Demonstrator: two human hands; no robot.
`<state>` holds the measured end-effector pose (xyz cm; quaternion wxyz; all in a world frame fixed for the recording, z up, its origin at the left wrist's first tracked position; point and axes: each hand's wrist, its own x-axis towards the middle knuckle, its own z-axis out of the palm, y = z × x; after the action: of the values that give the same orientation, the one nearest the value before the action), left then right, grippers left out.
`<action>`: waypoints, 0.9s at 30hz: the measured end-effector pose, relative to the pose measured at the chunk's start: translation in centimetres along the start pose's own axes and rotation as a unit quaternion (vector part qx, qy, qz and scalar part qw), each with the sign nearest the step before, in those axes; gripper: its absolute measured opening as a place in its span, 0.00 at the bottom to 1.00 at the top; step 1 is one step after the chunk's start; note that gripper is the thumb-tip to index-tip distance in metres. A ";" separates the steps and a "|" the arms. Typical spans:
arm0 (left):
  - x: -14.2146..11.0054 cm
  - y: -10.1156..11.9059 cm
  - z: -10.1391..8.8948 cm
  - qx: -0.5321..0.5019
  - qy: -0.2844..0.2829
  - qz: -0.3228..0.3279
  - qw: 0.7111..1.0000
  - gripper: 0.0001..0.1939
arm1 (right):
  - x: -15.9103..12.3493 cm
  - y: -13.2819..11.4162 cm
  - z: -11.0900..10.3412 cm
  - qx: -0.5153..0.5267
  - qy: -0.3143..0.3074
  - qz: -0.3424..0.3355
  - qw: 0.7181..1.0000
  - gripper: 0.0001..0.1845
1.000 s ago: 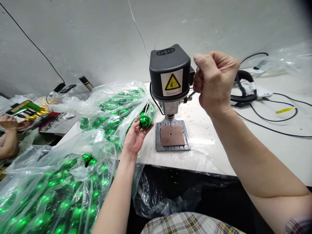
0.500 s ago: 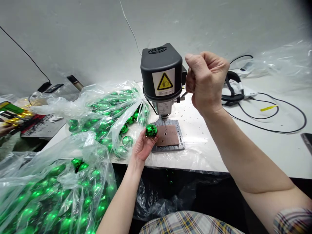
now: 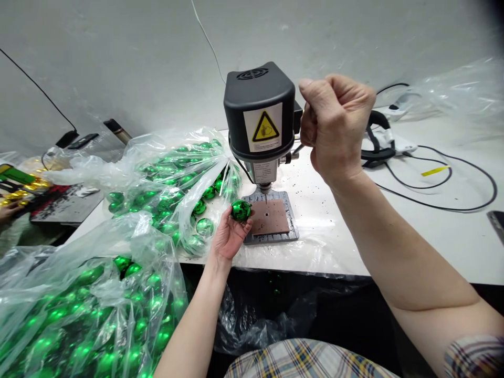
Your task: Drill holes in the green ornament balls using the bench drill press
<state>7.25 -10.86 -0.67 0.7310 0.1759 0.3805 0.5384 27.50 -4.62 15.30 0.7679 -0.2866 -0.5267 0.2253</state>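
Observation:
A shiny green bauble (image 3: 241,210) rests in the fingers of my left hand (image 3: 228,236), which are curled round it from below. It is held just left of the drill bit (image 3: 266,197), not touching it. My right hand (image 3: 339,126) makes a fist round the feed lever (image 3: 298,149) of a small black drill press (image 3: 258,105); most of the lever is hidden by the fingers. Under the bit lies a brown board (image 3: 275,220) with a hole, set on the grey metal base (image 3: 293,231).
Clear plastic bags of green baubles (image 3: 98,294) fill the left side, some on the white table (image 3: 334,241). A black strap device (image 3: 378,137) and looped cable (image 3: 464,210) lie at right. Another person's hand (image 3: 8,211) is near gold baubles at far left.
My left hand and the bauble have shifted slightly left, a little farther from the drill bit. My right hand keeps its grip on the lever.

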 end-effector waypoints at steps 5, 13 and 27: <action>0.1 -0.3 0.2 0.078 -0.004 0.049 0.996 0.16 | -0.1 -0.3 0.1 -0.001 0.009 0.001 1.000 0.31; 1.1 -2.2 0.2 0.291 0.016 0.166 0.942 0.31 | -0.1 -0.4 0.1 0.006 0.005 -0.005 1.000 0.28; 3.5 -2.8 0.5 0.474 0.043 0.237 0.847 0.28 | 0.3 0.0 0.3 -0.047 -0.002 -0.003 0.999 0.32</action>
<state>9.91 -8.52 -3.47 0.3913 0.5628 0.5673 0.4564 27.36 -4.33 15.58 0.7532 -0.3208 -0.5389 0.1983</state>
